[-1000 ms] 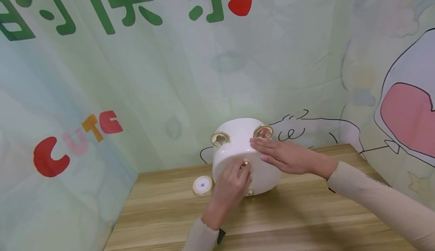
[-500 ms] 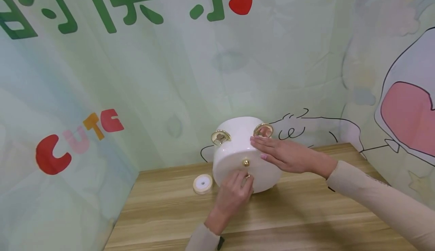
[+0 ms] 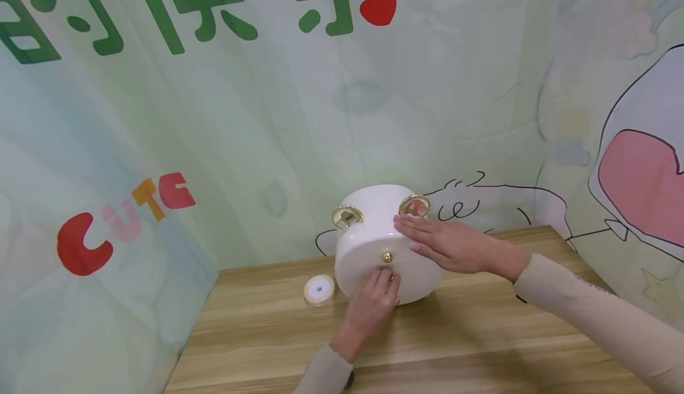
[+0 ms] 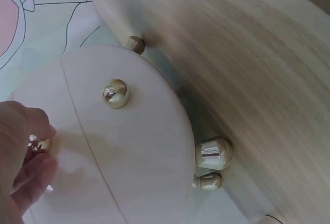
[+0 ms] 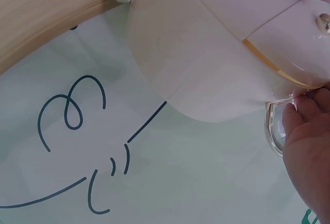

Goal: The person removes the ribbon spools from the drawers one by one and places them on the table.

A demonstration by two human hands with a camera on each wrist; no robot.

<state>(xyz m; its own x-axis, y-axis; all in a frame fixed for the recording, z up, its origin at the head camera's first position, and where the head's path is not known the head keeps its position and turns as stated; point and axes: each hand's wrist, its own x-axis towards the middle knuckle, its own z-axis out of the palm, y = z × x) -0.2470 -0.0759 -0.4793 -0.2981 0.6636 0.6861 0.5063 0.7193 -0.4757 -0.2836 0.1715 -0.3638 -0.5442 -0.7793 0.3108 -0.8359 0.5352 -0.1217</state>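
A glossy white drum-shaped drawer box [image 3: 377, 207] stands on its side, gold ring-shaped ears on top and gold feet [image 4: 213, 153] below. Its round front has several gold knobs in a column, split by thin seams. My left hand [image 3: 370, 300] pinches the middle knob [image 4: 42, 145] between thumb and fingers. Above it shows the upper knob [image 3: 387, 256]; the lower knob [image 4: 116, 93] is bare too. My right hand [image 3: 454, 244] lies with fairly straight fingers on the top front edge, beside the right ear [image 3: 414, 206]. A tan strip [image 5: 273, 65] lines the top section's edge.
A white disc-shaped roll with a cream rim [image 3: 319, 291] lies left of the box on the wood-grain table [image 3: 256, 329]. Close behind the box hangs a printed cloth backdrop [image 3: 299, 145], which also rises at both sides.
My left hand has moved down from the upper knob to the middle one, uncovering the upper knob. The right hand and the box have stayed in place.
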